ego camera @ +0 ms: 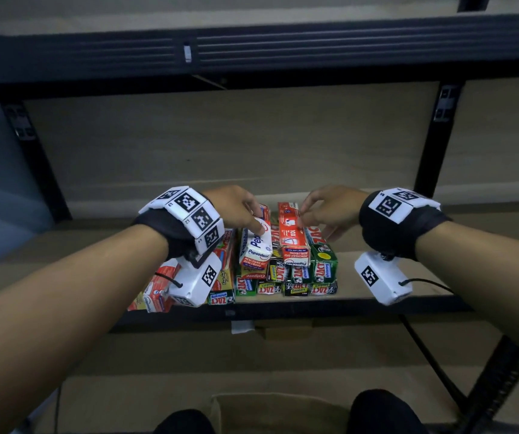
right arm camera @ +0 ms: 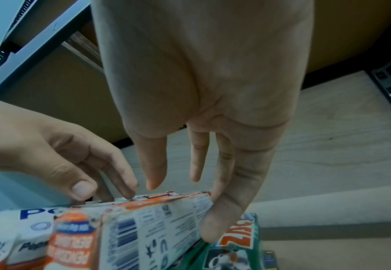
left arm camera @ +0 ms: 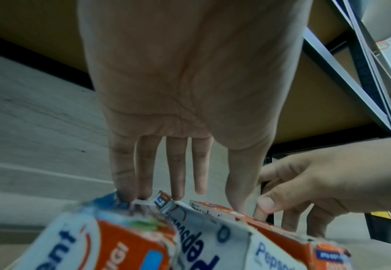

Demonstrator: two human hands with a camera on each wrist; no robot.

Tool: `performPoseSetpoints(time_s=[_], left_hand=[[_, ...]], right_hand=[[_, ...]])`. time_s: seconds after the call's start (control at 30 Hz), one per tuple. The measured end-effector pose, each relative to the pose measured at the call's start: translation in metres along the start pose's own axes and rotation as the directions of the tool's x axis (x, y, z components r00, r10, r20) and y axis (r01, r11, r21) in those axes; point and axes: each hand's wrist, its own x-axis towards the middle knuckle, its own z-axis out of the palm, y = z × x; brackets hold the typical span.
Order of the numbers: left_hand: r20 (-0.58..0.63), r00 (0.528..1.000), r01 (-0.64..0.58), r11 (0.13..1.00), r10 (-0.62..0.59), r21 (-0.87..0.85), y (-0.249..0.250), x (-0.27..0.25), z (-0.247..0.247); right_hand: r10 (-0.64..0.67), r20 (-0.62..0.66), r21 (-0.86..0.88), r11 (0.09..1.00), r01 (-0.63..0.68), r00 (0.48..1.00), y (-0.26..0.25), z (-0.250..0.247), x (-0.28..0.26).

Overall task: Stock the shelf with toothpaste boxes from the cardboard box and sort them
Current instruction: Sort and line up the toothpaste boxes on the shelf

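Nearest, at 6 o'clock in the head view, the brown cardboard box sits on the floor between the person's dark shoes; what it holds cannot be seen.

Above it, the stack of small green and black Zact toothpaste boxes fills the front edge of the pale wooden shelf board. On that stack lie 2 long cartons side by side. The left hand pinches the white and red Pepsodent carton at its far end, fingertips down on the edge and thumb reaching across. The right hand has its fingers extended and slightly spread, thumb and fingertips resting along the red Pepsodent carton, steadying it, not clasping it.

At 9 o'clock, half hidden under the left wrist, a heap of red and yellow toothpaste boxes leans loosely, 1 overhanging the shelf lip.

Risks, as I judge them: the 2 cartons rest on an uneven layer, so a sideways nudge could slide either off the front. The left wrist device hangs just beside the loose heap; lowering that arm could knock the overhanging box to the floor. Both cartons look crumpled, so hard pinching may crush them further.

Beyond, at 12 o'clock, the back of the shelf is bare board.
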Motion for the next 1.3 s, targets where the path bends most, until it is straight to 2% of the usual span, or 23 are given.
performPoseSetpoints(time_s=[0.13,0.37,0.53,0.67,0.77,0.93,1.0,1.1,1.23,1.3], left_hand=[[-0.021,0.999,-0.023,0.998,0.024,0.063,0.001,0.004,0.010],[0.003,0.995,-0.097,0.957,0.100,0.273,0.009,-0.001,0.021],[0.151,0.986,-0.114,0.951,0.072,0.289,0.003,-0.002,0.016],[0.198,0.967,-0.221,0.917,0.162,0.331,-0.004,-0.004,0.014],[0.220,0.948,-0.299,0.878,0.230,0.373,-0.006,-0.004,0.014],[0.296,0.898,-0.427,0.812,0.327,0.399,-0.007,-0.003,0.012],[0.316,0.888,-0.442,0.808,0.333,0.389,-0.009,0.000,0.011],[0.301,0.900,-0.416,0.831,0.316,0.371,-0.013,0.003,0.011],[0.198,0.871,-0.491,0.816,0.449,0.307,-0.015,0.008,0.014],[0.182,0.863,-0.505,0.816,0.472,0.282,-0.014,0.012,0.014]], right_hand=[[0.016,0.034,0.022,1.000,-0.017,0.999,-0.008,0.011,0.003],[0.047,0.053,0.011,0.999,-0.048,0.997,-0.015,0.026,0.006],[0.074,0.075,0.025,0.997,-0.076,0.994,-0.020,0.026,0.003],[0.070,0.094,0.003,0.997,-0.071,0.993,-0.025,0.021,-0.003],[0.040,0.040,-0.088,0.995,-0.036,0.998,-0.025,0.013,-0.006],[0.041,0.007,-0.131,0.991,-0.040,0.999,-0.015,-0.001,-0.007],[0.007,-0.024,-0.199,0.980,-0.012,1.000,-0.006,-0.003,-0.002],[-0.036,-0.104,-0.260,0.966,0.008,0.994,0.007,-0.002,0.005],[-0.058,-0.113,-0.246,0.969,0.029,0.992,0.020,0.000,0.010],[-0.072,-0.093,-0.245,0.968,0.047,0.993,0.021,0.000,0.011]])
